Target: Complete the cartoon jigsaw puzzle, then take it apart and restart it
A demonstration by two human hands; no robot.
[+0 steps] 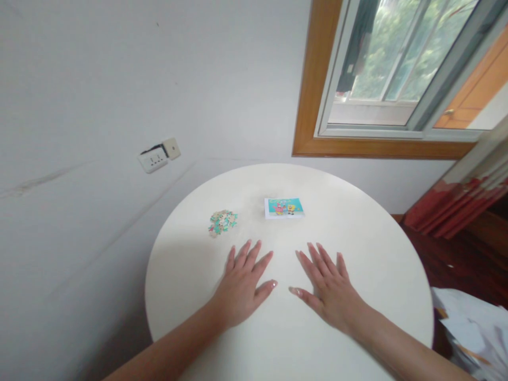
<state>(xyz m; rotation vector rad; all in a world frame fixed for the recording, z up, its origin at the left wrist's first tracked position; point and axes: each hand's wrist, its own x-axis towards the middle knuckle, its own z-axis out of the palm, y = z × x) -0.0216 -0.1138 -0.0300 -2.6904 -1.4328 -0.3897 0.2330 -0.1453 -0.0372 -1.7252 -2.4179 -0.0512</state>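
My left hand (243, 286) lies flat, palm down, on the round white table (377, 254), fingers spread and holding nothing. Beside it, my right hand (327, 288) rests the same way, fingers stretched out and empty. Beyond my left hand sits a small heap of loose jigsaw pieces (222, 221), green and beige. A small box or card with a cartoon picture on a turquoise ground (284, 207) lies farther back, between the two hands' lines. Neither hand touches these things.
A white wall runs behind the table, with a power socket (159, 155) on it at the left. A wood-framed window (397, 79) is at the upper right. A red curtain (456, 203) hangs at the right, and white papers (472, 328) lie low right.
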